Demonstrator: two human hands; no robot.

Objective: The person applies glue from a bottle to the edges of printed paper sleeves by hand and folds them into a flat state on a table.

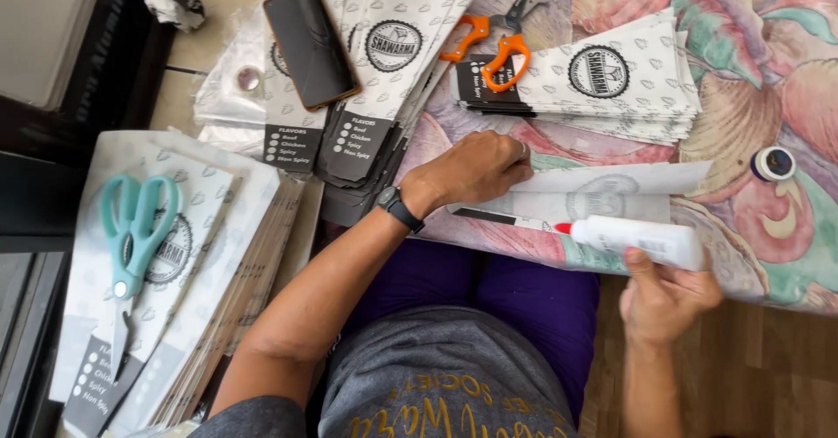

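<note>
A person's left hand (pixel 476 169) pressed flat on a white paper sleeve (pixel 602 195) laid over a flowered tablecloth (pixel 768 80), while the right hand (pixel 665 297) gripped a white glue bottle (pixel 644 239), its red tip at the sleeve's edge. Orange scissors (pixel 493 44), a phone (pixel 311 45) and teal scissors (pixel 135 229) rested on stacks of printed sleeves nearby.

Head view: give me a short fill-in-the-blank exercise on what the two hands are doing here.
1. The right hand holds a white ____ bottle with a red tip.
2. The left hand presses flat on a paper ____ on the table.
3. The left wrist wears a black ____.
4. The teal scissors lie on a stack of bags to the person's ____.

Missing words: glue; bag; watch; left
</note>
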